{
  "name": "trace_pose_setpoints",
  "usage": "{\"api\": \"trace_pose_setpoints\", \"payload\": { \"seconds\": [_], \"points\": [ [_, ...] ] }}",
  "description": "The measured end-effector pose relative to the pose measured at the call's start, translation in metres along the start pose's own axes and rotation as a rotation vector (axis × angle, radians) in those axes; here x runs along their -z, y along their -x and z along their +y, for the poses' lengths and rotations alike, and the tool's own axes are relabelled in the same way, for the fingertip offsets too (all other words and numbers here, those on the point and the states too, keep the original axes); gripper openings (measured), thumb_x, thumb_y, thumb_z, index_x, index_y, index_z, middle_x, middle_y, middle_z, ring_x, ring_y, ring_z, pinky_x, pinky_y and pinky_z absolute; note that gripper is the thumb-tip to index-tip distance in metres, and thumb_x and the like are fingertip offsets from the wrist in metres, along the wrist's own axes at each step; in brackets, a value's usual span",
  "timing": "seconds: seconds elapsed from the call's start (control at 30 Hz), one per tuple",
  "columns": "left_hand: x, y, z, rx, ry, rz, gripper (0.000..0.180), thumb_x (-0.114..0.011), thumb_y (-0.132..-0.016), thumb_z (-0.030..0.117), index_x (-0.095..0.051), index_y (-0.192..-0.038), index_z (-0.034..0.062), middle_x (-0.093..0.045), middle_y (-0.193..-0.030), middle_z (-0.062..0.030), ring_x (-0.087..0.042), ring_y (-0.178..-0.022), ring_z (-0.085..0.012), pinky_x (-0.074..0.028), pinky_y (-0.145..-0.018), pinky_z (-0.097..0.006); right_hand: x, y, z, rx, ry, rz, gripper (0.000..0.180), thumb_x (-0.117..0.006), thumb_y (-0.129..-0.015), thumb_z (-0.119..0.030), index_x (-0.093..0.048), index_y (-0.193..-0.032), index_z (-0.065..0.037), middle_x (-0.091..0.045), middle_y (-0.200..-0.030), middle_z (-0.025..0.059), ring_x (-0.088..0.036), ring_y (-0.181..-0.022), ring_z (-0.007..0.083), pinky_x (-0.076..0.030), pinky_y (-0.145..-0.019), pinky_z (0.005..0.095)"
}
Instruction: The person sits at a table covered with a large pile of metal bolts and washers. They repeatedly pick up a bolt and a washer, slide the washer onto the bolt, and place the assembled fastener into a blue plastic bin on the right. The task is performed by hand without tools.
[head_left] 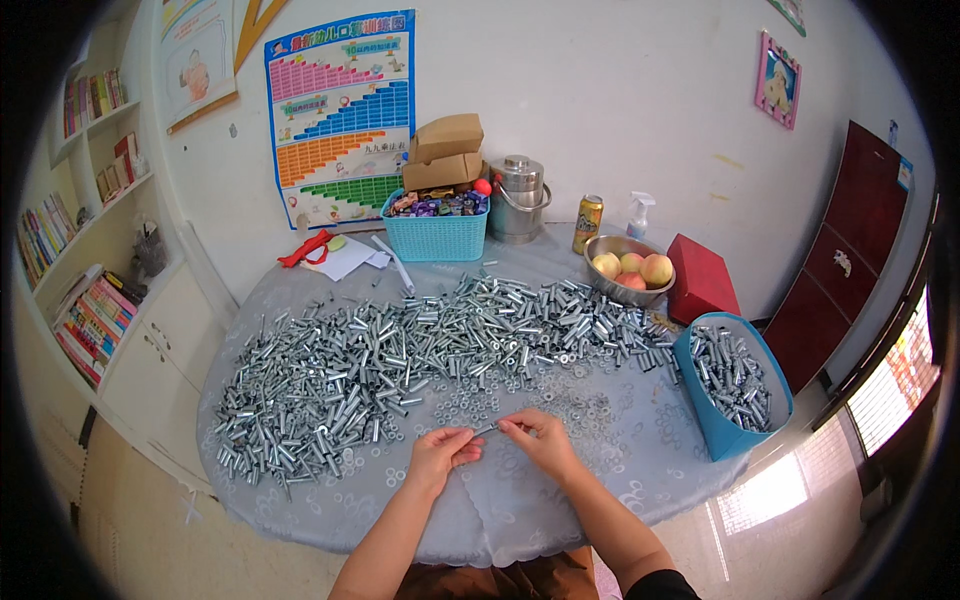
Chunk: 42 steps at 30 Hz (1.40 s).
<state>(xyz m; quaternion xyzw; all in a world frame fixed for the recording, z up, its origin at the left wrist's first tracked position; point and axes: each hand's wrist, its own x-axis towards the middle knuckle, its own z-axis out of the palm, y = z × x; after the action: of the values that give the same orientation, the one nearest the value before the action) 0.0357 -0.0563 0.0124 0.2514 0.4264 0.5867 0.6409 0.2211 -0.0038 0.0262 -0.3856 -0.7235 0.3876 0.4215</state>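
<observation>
Draped in grey patterned cloth [426,525], the table [520,505] carries heaped silvery metal cylinders [345,390]; in front of them, the left hand [437,460] and right hand [545,445] jointly pinch one slim silvery metal rod [486,430].

Metal piece [487,429], lower centre: ends covered by left fingers [460,438] and right fingers [516,426]; can't tell if one part or two. Metal tubes [345,400], left to centre: lower layers buried. Washers [572,408], centre: too small to count. Blue bin [712,422], right: deeper contents hidden by its wall. Black sleeve [660,586], bottom: cut off. Bookshelf [172,215], far left: cut by dark rim.
</observation>
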Motion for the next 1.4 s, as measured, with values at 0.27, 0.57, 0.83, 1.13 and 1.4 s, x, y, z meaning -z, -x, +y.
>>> {"api": "trace_pose_setpoints", "payload": {
  "seconds": [0.27,0.57,0.83,1.13,1.4],
  "points": [
    [0.010,-0.003,0.009,-0.130,0.091,0.074,0.014,-0.059,-0.083,0.007,-0.059,-0.090,-0.0047,-0.064,-0.086,-0.0169,-0.063,-0.065,-0.0179,-0.055,-0.064,-0.028,-0.011,0.004,-0.006,0.086,0.071,-0.165,0.019,-0.067,-0.076,-0.017,-0.066,-0.093,-0.008,-0.062,-0.083,0.0070,-0.056,-0.067,0.0182,-0.046,-0.061,0.0284],
    [0.007,0.001,0.015,-0.152,0.054,0.103,0.014,-0.060,-0.083,0.007,-0.059,-0.092,-0.0031,-0.064,-0.086,-0.0161,-0.062,-0.066,-0.0176,-0.054,-0.063,-0.028,-0.033,0.010,-0.009,0.410,0.376,-0.299,0.017,-0.067,-0.071,-0.014,-0.067,-0.087,-0.011,-0.061,-0.082,0.0068,-0.056,-0.079,0.0271,-0.045,-0.071,0.0358],
    [0.007,0.001,0.013,-0.112,0.042,0.085,0.016,-0.061,-0.081,0.006,-0.059,-0.092,-0.0047,-0.064,-0.086,-0.0168,-0.063,-0.066,-0.0176,-0.054,-0.063,-0.027,-0.030,0.010,-0.001,-0.059,-0.059,-0.090,0.012,-0.066,-0.076,-0.012,-0.065,-0.087,-0.007,-0.063,-0.083,0.0034,-0.058,-0.074,0.0134,-0.045,-0.066,0.0257],
    [0.007,0.002,0.011,-0.023,-0.033,0.039,0.018,-0.063,-0.080,0.007,-0.059,-0.092,-0.0060,-0.064,-0.085,-0.0170,-0.063,-0.067,-0.0171,-0.055,-0.063,-0.027,-0.020,0.001,-0.001,-0.268,-0.551,0.055,0.013,-0.063,-0.081,-0.007,-0.065,-0.092,0.000,-0.063,-0.084,0.0008,-0.055,-0.077,0.0056,-0.044,-0.068,0.0175],
    [0.006,0.004,0.013,0.030,-0.058,-0.001,0.019,-0.062,-0.081,0.008,-0.058,-0.093,-0.0069,-0.064,-0.086,-0.0179,-0.063,-0.068,-0.0179,-0.055,-0.064,-0.027,-0.019,0.002,0.002,-0.242,-0.520,0.046,0.017,-0.061,-0.084,-0.012,-0.066,-0.096,-0.001,-0.061,-0.083,-0.0005,-0.052,-0.075,0.0049,-0.042,-0.066,0.0173]
  ]
}}
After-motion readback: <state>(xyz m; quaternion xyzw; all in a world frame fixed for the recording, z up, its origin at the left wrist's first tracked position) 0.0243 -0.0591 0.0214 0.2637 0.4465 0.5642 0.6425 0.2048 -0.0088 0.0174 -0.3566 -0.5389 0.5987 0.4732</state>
